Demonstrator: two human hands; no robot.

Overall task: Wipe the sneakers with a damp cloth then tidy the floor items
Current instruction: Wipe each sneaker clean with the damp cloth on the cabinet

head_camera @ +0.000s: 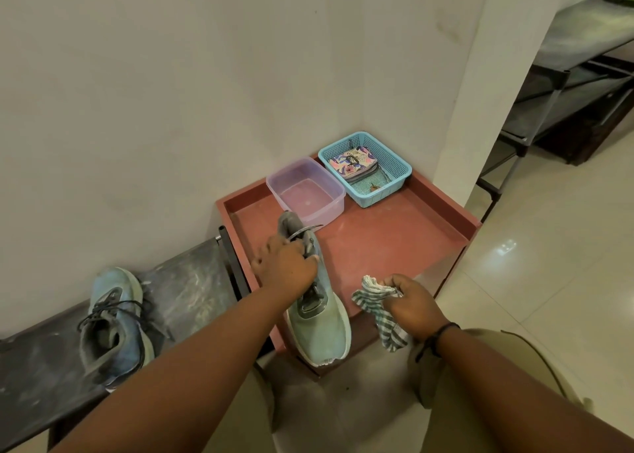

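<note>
On the far left we see a dark, dusty shelf (185,288) made of cloth with black rods. One blue-green sneaker (115,322) lies on it, toe pointing away, with dark laces and a soft, fuzzy top.

Next comes a red-brown tray table (394,240) with low walls, pushed into the corner of the pale wall. Our left hand (284,269) grips the second sneaker (317,315) around its laces and opening. This shoe tilts, heel up over the tray and pale green toe sticking out past the front edge. Its white sole looks worn and chipped at the tip.

Behind the shoe sits a see-through pink plastic tub (305,190), smooth and boxy, very near the heel. Beside it stands a blue plastic basket (365,168) full of little holes, with a flowery pouch (353,164) inside.

Our right hand (413,303) pinches a striped green and white cloth (384,312), which hangs down crumpled, just beside the shoe.

On the far right we see a grey cloth rack (562,75) on a shiny tiled floor (549,246).
</note>
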